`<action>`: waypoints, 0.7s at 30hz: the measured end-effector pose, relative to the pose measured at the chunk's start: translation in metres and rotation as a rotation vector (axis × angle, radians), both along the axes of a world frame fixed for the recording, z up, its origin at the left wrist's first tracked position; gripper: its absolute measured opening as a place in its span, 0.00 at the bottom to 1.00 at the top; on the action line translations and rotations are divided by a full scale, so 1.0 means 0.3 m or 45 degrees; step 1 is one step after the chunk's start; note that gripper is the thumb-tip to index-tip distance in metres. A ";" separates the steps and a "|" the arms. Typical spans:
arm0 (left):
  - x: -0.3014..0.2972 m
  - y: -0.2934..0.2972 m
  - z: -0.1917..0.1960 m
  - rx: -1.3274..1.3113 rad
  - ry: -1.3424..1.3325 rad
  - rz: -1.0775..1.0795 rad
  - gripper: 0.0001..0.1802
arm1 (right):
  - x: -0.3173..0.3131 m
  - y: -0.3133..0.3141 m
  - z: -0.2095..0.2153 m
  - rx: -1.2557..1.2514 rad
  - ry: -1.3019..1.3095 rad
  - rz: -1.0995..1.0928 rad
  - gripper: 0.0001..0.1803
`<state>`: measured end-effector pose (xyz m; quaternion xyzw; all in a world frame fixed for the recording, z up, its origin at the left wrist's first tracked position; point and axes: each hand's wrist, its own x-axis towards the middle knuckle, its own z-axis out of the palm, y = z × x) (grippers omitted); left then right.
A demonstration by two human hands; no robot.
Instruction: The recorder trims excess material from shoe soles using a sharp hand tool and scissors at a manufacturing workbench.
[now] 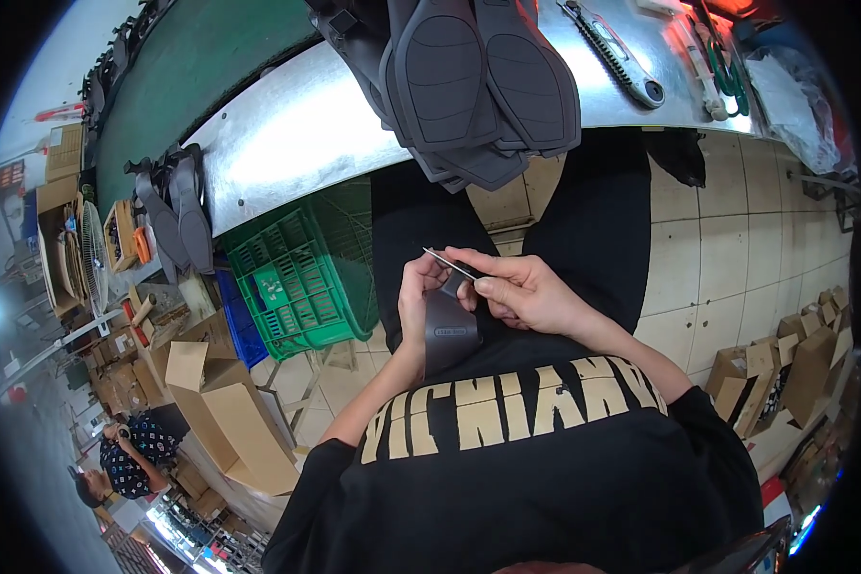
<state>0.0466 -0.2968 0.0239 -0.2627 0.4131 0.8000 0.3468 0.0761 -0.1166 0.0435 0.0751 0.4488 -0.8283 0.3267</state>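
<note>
You are holding a small dark grey rubber piece (449, 330) in front of your lap, your left hand (417, 297) closed around its left edge while your right hand (524, 290) is pinching a thin metal blade (450, 264) against its top. Above your hands, a stack of dark grey shoe soles (478, 81) is hanging over the edge of the metal worktable (287, 134), where a utility knife (614, 53) is lying, and a green plastic crate (301, 277) is sitting below on the floor to your left.
</note>
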 end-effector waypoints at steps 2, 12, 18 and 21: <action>0.001 0.005 0.002 -0.007 -0.004 0.000 0.21 | -0.001 0.000 0.002 0.019 0.007 -0.001 0.27; -0.003 -0.002 -0.035 -0.038 -0.027 0.072 0.24 | -0.014 -0.009 0.048 0.118 -0.007 0.023 0.29; 0.000 0.002 -0.014 -0.229 0.051 0.012 0.22 | -0.010 -0.005 0.006 -0.004 -0.081 -0.009 0.29; 0.023 0.020 0.015 -0.328 0.445 -0.084 0.21 | -0.010 -0.001 0.005 -0.029 -0.062 -0.016 0.28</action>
